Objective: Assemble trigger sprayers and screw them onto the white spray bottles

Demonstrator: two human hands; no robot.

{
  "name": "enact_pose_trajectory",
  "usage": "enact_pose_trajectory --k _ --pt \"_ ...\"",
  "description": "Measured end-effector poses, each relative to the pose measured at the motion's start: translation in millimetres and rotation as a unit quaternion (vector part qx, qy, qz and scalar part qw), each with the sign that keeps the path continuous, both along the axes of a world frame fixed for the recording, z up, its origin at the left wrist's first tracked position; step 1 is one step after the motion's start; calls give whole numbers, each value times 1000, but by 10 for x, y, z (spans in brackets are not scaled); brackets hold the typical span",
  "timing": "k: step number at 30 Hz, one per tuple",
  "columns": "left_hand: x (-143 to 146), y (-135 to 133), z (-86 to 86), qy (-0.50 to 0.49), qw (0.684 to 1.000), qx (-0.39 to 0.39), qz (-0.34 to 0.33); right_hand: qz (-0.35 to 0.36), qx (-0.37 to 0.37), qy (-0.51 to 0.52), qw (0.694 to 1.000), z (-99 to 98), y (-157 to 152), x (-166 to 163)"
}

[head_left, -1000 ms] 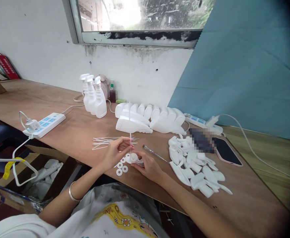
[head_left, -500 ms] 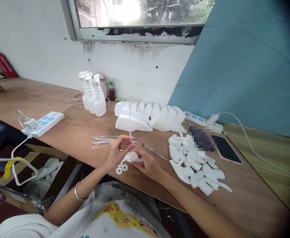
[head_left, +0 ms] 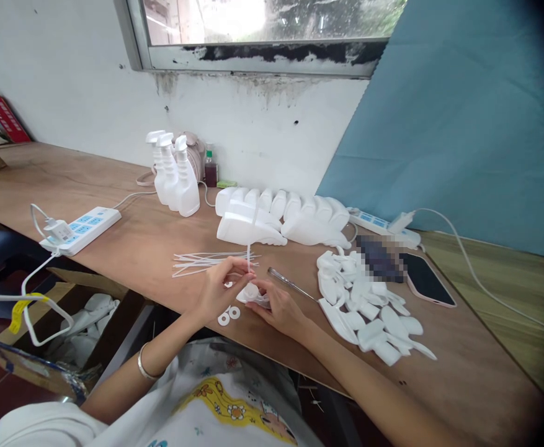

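Over the brown wooden desk (head_left: 146, 233), a slim white plastic tube (head_left: 249, 256), pinched by the left hand (head_left: 216, 287) above a rounded white plastic fitting (head_left: 252, 292) gripped by the right hand (head_left: 281, 309), might be kinked by skewed pressure.

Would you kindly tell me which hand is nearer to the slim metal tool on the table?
Right. The right hand is close to the slim metal tool, on its near side; the left hand is farther off, to the tool's left.
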State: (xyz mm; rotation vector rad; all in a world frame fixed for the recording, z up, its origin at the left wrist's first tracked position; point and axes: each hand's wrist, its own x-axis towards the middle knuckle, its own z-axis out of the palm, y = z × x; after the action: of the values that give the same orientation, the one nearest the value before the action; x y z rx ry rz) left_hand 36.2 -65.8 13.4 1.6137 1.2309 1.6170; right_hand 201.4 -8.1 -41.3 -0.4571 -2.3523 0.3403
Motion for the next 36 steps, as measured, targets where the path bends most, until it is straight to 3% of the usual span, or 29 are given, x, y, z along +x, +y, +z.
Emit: enact_pose_trajectory --k 15,25,30,36 --pt "10 -57 -29 39 998 34 20 5 -1 4 1000 35 -7 -3" --pt "-1 -23 -50 67 998 3 13 0 -17 -8 1000 9 -2 11" --pt "-7 -15 -17 197 980 -31 17 3 -18 -12 1000 -41 19 16" --pt "26 -7 -51 298 954 -4 41 19 -29 -7 999 -6 13 4"
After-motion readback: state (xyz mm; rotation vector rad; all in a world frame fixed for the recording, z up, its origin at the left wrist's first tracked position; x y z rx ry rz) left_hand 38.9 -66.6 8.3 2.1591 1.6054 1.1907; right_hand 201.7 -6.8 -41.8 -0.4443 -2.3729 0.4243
